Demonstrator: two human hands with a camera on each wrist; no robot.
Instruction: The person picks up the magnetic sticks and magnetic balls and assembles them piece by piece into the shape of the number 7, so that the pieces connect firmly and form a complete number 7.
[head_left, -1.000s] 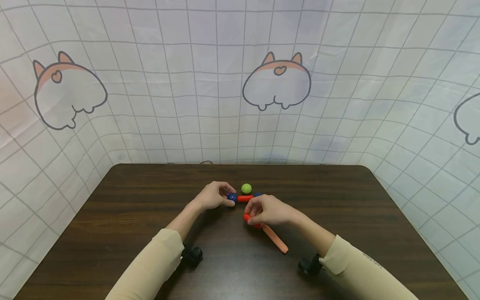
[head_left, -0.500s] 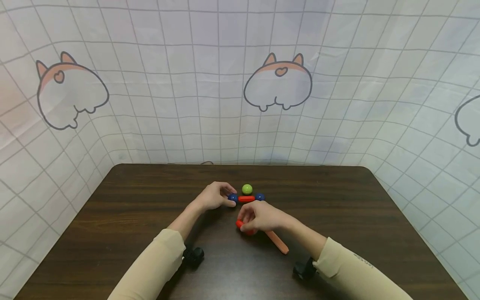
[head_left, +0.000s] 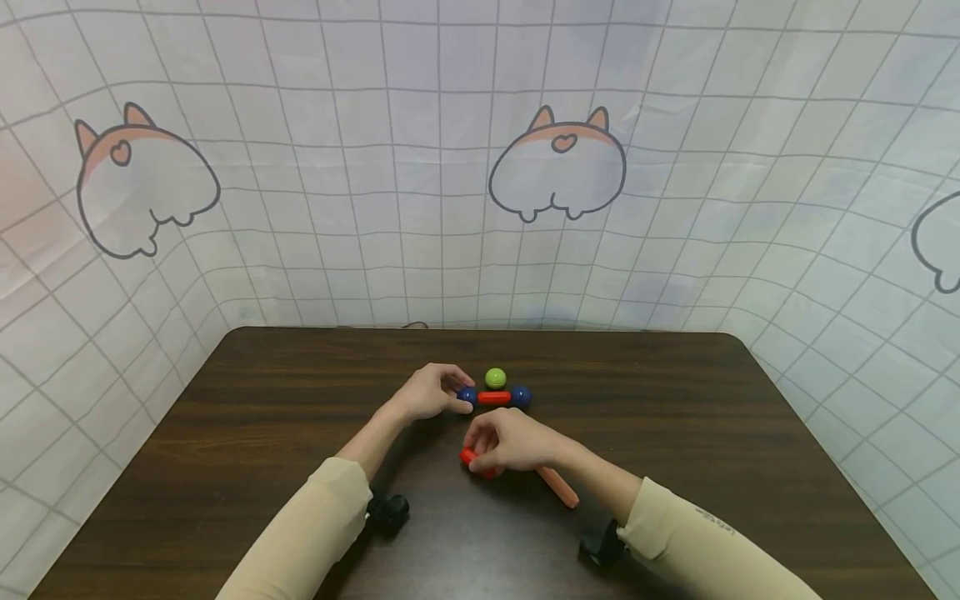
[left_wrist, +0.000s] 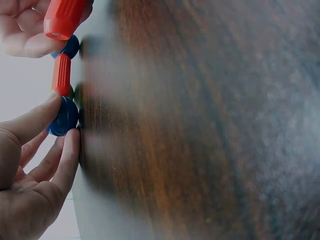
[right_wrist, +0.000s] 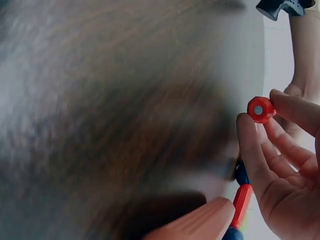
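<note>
My left hand (head_left: 429, 392) pinches a blue ball (left_wrist: 64, 117) between thumb and fingers. A ribbed red rod (head_left: 493, 398) lies end to end with that ball, and a second blue ball (head_left: 521, 397) sits at its right end. Nearer the person, my right hand (head_left: 516, 442) pinches another red rod (head_left: 469, 456). Seen end-on in the right wrist view, this held rod (right_wrist: 259, 110) has a round grey disc in its tip. Behind the row of pieces lies a green ball (head_left: 496, 379); in the left wrist view it is mostly hidden.
An orange-pink rod (head_left: 558, 487) lies on the dark wooden table (head_left: 285, 400), partly covered by the right hand. A white grid-patterned cloth (head_left: 360, 167) with cartoon drawings hangs behind and beside the table. Black wrist cameras (head_left: 388, 514) sit under both forearms.
My right hand has moved left and toward the person with the red rod, uncovering the right-hand blue ball. My left hand keeps its grip with hardly any movement.
</note>
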